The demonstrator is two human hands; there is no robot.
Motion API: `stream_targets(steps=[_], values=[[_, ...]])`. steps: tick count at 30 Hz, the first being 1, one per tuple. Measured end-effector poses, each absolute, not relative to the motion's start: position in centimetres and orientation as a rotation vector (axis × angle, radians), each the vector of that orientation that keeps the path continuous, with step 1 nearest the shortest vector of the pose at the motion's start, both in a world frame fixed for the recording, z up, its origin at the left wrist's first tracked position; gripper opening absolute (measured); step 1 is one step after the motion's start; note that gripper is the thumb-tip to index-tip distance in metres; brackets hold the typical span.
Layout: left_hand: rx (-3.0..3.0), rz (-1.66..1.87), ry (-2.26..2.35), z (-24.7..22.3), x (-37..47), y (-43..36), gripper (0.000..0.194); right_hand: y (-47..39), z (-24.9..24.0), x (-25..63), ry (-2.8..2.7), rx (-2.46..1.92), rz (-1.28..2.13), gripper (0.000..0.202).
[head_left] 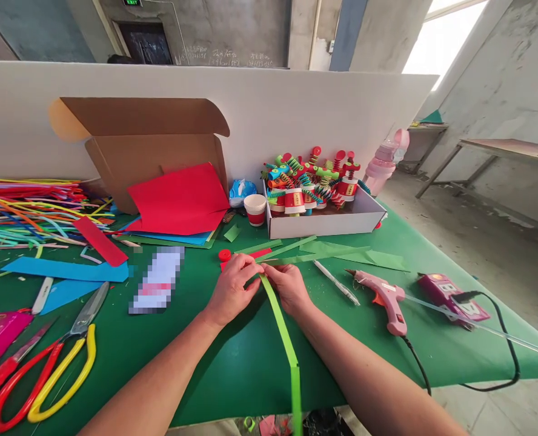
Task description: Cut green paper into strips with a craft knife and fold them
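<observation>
Both my hands meet over the middle of the green table, pinching one end of a light green paper strip point(280, 327). My left hand point(233, 284) has its thumb and fingers closed at the strip's tip. Beside it, my right hand point(289, 286) also grips the tip between thumb and finger. From there the strip hangs toward me, bends at a crease and drops over the table's front edge. Just behind my hands lie more green paper strips point(291, 247) and a small red paper roll point(224, 255). My fingers partly hide the strip's end.
Right: a white pen point(337, 282), a pink glue gun point(385, 297) with its cord, and a magenta power strip point(453, 297). Left: scissors point(76, 339), blue paper point(64, 268), pipe cleaners point(33, 209). Behind: a white box point(326, 227) of paper figures, paper cups point(255, 209), red paper point(182, 200).
</observation>
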State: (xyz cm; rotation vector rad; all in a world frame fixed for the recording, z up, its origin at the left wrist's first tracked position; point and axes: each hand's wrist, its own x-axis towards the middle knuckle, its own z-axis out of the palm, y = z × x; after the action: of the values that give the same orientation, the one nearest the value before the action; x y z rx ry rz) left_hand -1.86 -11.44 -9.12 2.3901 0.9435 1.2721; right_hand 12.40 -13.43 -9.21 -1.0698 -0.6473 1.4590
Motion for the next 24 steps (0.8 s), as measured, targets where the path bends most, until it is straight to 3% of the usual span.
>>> stream_targets(steps=[6,14,24], values=[[1.721,1.297,1.053,-8.86,-1.71,-11.13,0.004,-13.48,-8.88,12.48,-0.72,-1.107,1.449,0.024],[1.36,1.164,1.029,-9.21,-1.4,-10.74,0.029,-13.21,-9.15,12.34,-0.749,-1.125,1.438,0.027],[1.18,1.161,1.039,-8.88,-1.32,-10.87,0.034,-13.35,-9.08,12.62,-0.82,-1.135,1.471,0.024]])
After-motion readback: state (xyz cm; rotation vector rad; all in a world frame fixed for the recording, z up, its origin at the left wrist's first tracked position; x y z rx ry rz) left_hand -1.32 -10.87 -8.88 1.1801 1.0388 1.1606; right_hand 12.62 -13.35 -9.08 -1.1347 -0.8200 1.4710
